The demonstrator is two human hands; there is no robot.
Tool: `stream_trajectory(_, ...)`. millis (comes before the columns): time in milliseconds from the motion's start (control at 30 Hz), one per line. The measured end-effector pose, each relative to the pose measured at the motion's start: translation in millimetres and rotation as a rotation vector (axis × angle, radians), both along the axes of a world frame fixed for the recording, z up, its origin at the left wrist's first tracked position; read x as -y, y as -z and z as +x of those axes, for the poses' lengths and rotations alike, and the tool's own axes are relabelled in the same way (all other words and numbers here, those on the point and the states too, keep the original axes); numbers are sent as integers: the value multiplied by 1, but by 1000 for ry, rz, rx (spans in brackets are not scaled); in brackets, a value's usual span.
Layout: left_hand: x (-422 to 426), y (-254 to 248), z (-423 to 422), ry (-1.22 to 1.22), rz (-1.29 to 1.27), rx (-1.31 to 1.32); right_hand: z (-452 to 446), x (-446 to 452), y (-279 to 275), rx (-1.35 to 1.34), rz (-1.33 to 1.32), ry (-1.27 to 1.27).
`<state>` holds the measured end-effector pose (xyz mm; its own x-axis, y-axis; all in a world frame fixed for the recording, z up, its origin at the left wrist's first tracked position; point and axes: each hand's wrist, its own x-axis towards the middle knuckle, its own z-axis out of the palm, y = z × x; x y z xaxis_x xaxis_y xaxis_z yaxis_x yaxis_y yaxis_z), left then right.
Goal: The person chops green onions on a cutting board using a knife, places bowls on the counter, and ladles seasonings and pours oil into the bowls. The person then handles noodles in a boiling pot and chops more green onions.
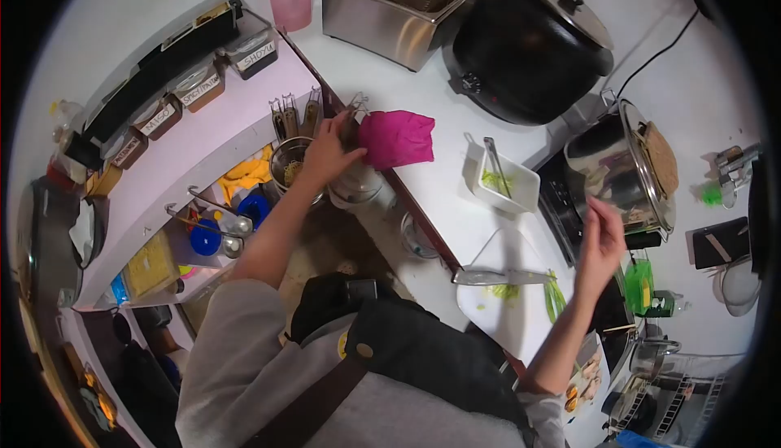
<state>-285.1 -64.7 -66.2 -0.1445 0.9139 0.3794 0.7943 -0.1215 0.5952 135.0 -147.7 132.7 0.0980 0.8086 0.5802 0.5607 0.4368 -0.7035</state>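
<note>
My left hand point(329, 153) reaches to the counter's edge, its thumb stretched out and apart from the fingers. Beside its fingers are a bright pink cloth point(397, 139) and a wire hook point(358, 104); whether the fingertips touch either is hard to see. Below that hand sits a round metal strainer bowl point(290, 160) with yellowish bits in it. In the air near the steel pot point(606, 163), my right hand point(603, 241) has loosely bent fingers and shows nothing in them. A knife point(504, 277) lies across a white cutting board point(488, 310) with chopped greens, left of my right forearm.
A white container point(521, 196) holds greens and a utensil. Behind it stand a black cooker point(529, 50) and a steel fryer point(390, 21). Labelled sauce tubs point(199, 86) line the left shelf. Long-handled ladles point(232, 224) hang below. A pink cup point(290, 2) stands at the back.
</note>
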Motion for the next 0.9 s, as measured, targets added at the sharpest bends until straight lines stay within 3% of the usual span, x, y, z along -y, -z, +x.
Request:
stream_trajectory(167,-12,-3,-14,-64,-149,144,-123,-48,17,100,-146,-191)
stream_trajectory(300,6,-28,-19,38,-275,146,-207,-88,71,-250,-545,-522)
stream_trajectory(333,9,-18,-19,11,-17,240,-229,-100,90,-303,-576,-555)
stream_trajectory(433,28,-96,-39,9,20,281,-282,-130,129,-366,-932,-571)
stream_trajectory(500,37,-124,-66,6,213,350,-314,-149,180,-266,-869,-484)
stream_trajectory(567,59,-167,-80,-54,155,661,-339,-159,204,-301,-858,-490)
stream_trajectory(633,67,-179,-95,-144,230,621,-354,-148,185,-181,-692,-311)
stream_trajectory(667,71,-182,-103,-50,260,632,-359,-143,176,-121,-611,-221)
stream_trajectory(800,66,-163,-108,-112,229,586,-362,-150,184,33,-399,-228)
stream_trajectory(833,63,-154,-104,-152,117,560,-361,-145,177,7,-410,-269)
stream_trajectory(900,46,-118,-88,-62,152,620,-355,-137,163,-33,-433,-346)
